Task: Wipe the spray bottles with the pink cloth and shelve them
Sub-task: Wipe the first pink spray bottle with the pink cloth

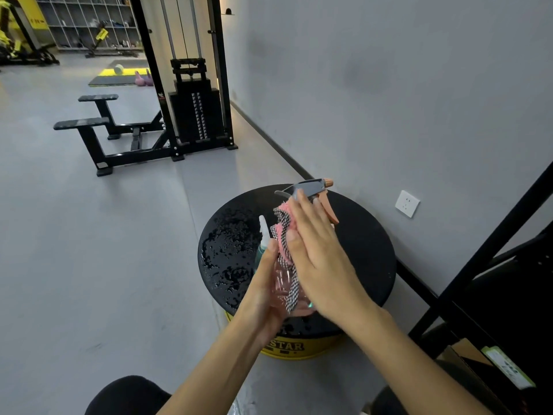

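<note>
**Wet black stand by a grey gym wall**

A round black top on a yellow-sided base sits on the grey floor, close to the grey wall. The left part of the top is beaded with water. A white socket is on the wall just behind it, a black cable machine stands further back, and a black rack runs down the right edge.

Over the top, the left hand cups a clear pinkish spray bottle from below, fingers wrapped round its body. The right hand lies flat on it, fingers straight, pressing the pink cloth against the bottle's upper half. The grey trigger head pokes out above the fingertips.

A teal bottle with a white nozzle shows behind the left thumb; its lower part is hidden, so I cannot tell whether it rests on the top. The rack's shelves are dark and cut off; only a cardboard box is clear. The base lettering is partly covered.
</note>
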### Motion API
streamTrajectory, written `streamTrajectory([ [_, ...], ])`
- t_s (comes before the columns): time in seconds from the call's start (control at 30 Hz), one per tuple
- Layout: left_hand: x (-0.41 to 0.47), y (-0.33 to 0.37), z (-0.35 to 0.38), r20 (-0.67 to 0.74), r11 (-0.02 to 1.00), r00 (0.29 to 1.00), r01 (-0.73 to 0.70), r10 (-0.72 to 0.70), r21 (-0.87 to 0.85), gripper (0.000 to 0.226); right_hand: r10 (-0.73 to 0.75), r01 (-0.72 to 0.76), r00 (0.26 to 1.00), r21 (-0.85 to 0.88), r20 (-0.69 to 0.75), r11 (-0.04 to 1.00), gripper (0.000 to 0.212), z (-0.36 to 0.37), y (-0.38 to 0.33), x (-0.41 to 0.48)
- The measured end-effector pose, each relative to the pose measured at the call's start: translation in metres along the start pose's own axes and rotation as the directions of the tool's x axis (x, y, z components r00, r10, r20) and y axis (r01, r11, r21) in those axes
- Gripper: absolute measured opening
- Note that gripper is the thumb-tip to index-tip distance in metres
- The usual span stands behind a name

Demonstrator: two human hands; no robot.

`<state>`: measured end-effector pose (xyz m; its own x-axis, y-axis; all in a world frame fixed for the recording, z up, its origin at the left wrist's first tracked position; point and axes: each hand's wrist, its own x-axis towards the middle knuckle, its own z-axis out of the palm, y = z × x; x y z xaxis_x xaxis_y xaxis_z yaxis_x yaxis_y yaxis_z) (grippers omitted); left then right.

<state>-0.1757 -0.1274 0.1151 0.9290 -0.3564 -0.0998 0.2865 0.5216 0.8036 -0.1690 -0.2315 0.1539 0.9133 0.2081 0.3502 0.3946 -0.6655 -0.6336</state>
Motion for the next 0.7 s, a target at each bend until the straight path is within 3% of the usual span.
streamTrajectory([
  [0.23, -0.001, 0.007, 0.0, -0.029, 0.982, 1.0, -0.017, 0.011, -0.189, 0.055, -0.116, 0.112, 0.993, -0.197, -0.008, 0.974, 0.058, 0.023, -0.01, -0.049],
  [0.33, 0.0, 0.0, -0.002, -0.025, 0.987, 0.999, -0.025, 0.021, -0.156, 0.052, -0.119, 0.117, 0.993, -0.132, -0.005, 0.984, 0.053, 0.015, -0.004, -0.026],
  [0.47, -0.001, -0.003, 0.0, 0.001, 1.0, 1.0, 0.007, -0.007, -0.01, 0.051, 0.017, -0.017, 1.0, 0.011, 0.013, 1.0, 0.052, -0.003, 0.001, 0.007],
  [0.7, -0.002, 0.003, 0.0, -0.073, 0.985, 0.996, -0.058, 0.047, -0.164, 0.061, -0.143, 0.138, 0.988, -0.089, -0.056, 0.986, 0.057, 0.021, -0.005, -0.042],
])
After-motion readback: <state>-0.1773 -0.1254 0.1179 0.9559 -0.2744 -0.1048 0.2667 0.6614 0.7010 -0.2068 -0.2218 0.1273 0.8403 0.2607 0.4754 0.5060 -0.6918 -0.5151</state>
